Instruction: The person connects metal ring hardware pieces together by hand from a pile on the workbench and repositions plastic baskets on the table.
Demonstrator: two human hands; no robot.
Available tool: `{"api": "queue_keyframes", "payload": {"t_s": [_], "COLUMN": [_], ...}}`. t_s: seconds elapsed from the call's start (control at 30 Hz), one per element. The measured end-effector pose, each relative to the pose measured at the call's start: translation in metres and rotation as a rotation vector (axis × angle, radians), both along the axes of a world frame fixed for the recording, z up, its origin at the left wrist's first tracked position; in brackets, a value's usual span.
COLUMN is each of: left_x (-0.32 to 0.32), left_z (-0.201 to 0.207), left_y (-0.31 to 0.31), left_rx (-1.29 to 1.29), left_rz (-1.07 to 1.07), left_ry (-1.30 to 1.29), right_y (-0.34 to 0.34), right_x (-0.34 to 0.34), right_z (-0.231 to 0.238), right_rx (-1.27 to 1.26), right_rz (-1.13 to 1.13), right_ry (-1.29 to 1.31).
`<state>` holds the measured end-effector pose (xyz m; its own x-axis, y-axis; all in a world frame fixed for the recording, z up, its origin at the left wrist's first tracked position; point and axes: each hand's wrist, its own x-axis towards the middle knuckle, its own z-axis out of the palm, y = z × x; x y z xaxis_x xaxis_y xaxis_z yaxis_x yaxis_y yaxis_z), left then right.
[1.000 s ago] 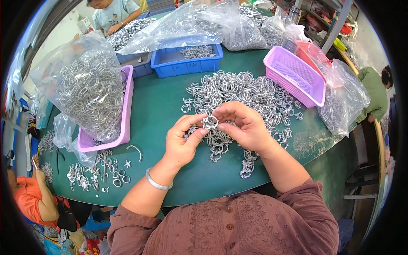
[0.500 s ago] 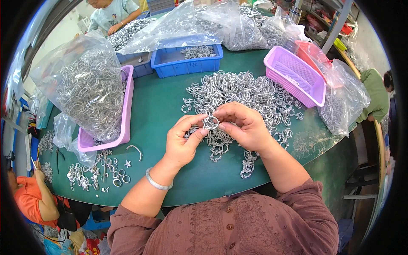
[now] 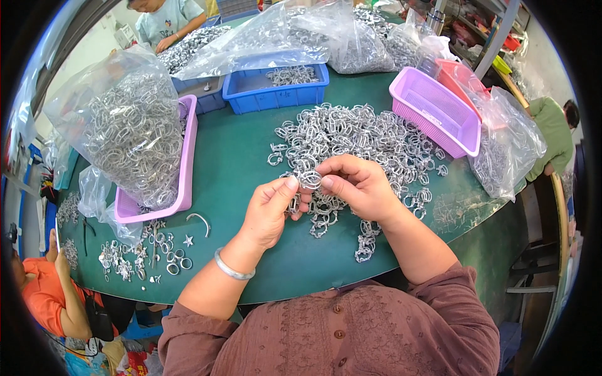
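Between my two hands, in front of the near edge of a big heap of silvery metal rings (image 3: pixel 357 135), I hold a small silvery ring (image 3: pixel 310 180). My left hand (image 3: pixel 269 210) pinches its left side with thumb and fingers, and a bangle circles that wrist. On the other side, the thumb and forefinger of my right hand (image 3: pixel 360 188) close on the ring. Its finer shape is too small to make out. Some loose rings lie just beneath and behind my fingers on the green table (image 3: pixel 238 150).
Left stands a lilac basket (image 3: pixel 188 156) under a clear bag of rings (image 3: pixel 132 125); nearby lie loose rings and star pieces (image 3: pixel 125 260). A blue tray (image 3: pixel 276 94) and another lilac basket (image 3: pixel 433 113) stand behind. People sit at the far left, near left and right.
My left thumb has shifted up onto the ring and the left fingers have curled beneath it. The ring has turned slightly; my right hand has barely moved.
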<state>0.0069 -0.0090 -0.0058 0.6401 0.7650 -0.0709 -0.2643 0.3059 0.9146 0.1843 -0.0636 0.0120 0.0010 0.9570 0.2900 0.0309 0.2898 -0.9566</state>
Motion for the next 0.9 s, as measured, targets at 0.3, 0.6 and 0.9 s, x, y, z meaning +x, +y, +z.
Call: {"api": "queue_keyframes", "payload": {"t_s": [0.3,0.6,0.9], "left_x": [-0.0007,-0.0004,0.0], "left_z": [0.003,0.0033,0.0053], "left_y": [0.0005,0.0008,-0.0016], "left_rx": [-0.064,-0.111,-0.195], "left_rz": [-0.017,-0.009,0.007], "left_ry": [0.031,0.059,0.067], "right_y": [0.0008,0.001,-0.0007], "right_x": [0.0016,0.0006,0.0004], "right_z": [0.0018,0.0051,0.0063], "right_rx": [-0.124,-0.183,-0.219], "right_rz": [0.055,0.052,0.054], "right_ry": [0.111,0.117,0.099]}}
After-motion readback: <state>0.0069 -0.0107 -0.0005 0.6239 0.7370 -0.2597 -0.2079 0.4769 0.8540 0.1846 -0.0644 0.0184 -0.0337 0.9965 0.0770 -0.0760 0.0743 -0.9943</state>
